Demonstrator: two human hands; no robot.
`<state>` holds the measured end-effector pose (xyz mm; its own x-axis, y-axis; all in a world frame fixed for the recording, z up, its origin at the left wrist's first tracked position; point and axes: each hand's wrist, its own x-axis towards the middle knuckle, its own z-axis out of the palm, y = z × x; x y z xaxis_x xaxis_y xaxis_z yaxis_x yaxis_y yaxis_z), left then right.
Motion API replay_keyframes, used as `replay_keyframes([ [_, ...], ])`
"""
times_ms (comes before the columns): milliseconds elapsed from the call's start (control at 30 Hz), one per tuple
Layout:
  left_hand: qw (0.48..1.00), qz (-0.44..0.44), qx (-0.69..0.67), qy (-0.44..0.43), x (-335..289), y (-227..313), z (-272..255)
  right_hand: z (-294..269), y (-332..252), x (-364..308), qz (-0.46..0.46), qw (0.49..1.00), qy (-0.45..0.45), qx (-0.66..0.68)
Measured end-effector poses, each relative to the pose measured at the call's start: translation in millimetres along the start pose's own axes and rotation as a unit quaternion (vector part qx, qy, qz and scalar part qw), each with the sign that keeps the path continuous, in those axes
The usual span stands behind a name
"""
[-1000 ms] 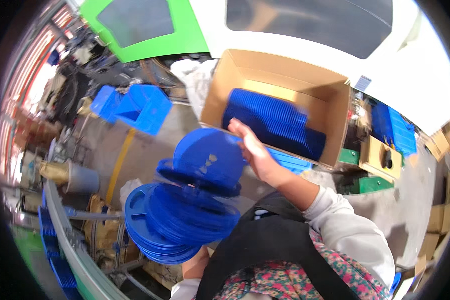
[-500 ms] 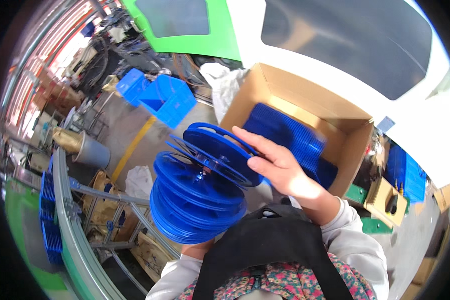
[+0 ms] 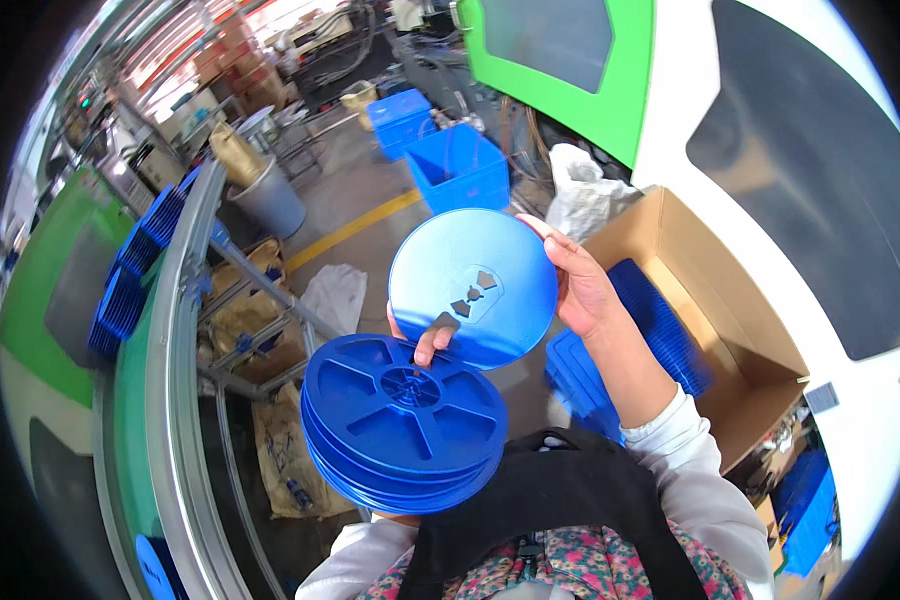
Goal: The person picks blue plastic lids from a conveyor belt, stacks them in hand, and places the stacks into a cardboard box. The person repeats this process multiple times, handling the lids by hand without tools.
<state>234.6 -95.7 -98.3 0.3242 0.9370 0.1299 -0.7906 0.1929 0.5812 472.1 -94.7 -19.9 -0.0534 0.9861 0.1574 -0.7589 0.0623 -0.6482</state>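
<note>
My right hand [image 3: 582, 285] grips a round blue plastic reel disc [image 3: 470, 245] by its right edge. The disc is tilted, its smooth face toward me, with small cut-outs round the middle. Just below it is a stack of blue reel discs [image 3: 370, 415], the top one showing spokes and a hub. My left arm reaches under this stack. Fingers of my left hand [image 3: 433, 345] show between the stack and the single disc's lower edge; the rest of that hand is hidden. Right of my right hand, more blue discs [image 3: 660, 310] stand in rows inside a cardboard box [image 3: 745, 320].
On the left, a metal-railed conveyor [image 3: 175, 400] carries rows of blue discs [image 3: 125, 290]. Blue bins [image 3: 460, 180], a grey bucket [image 3: 275, 205] and a white sack [image 3: 580, 190] stand ahead. A white and green machine [image 3: 640, 80] borders the right side.
My view has swung, so the box and bins sit further right. The single disc has come up and turned its flat face toward me, apart from the stack, which now shows its spoked top.
</note>
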Motion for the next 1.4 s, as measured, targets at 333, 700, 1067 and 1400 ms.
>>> replay_keyframes([
  [333, 0.994, 0.107, 0.012, 0.024, -29, 61, -20, 54, 69, 28, 0.082, 0.993, -0.081, 0.024],
  [700, 0.990, 0.104, 0.017, 0.099, -77, 100, -74, 100, 127, 42, 0.129, 0.989, -0.065, 0.003],
  [1067, 0.979, 0.012, 0.001, 0.204, -118, 109, -140, 114, 173, 52, 0.199, 0.980, -0.011, -0.010],
  [1400, 0.968, -0.029, 0.010, 0.247, -121, 111, -161, 120, 175, 41, 0.115, 0.986, -0.091, -0.077],
])
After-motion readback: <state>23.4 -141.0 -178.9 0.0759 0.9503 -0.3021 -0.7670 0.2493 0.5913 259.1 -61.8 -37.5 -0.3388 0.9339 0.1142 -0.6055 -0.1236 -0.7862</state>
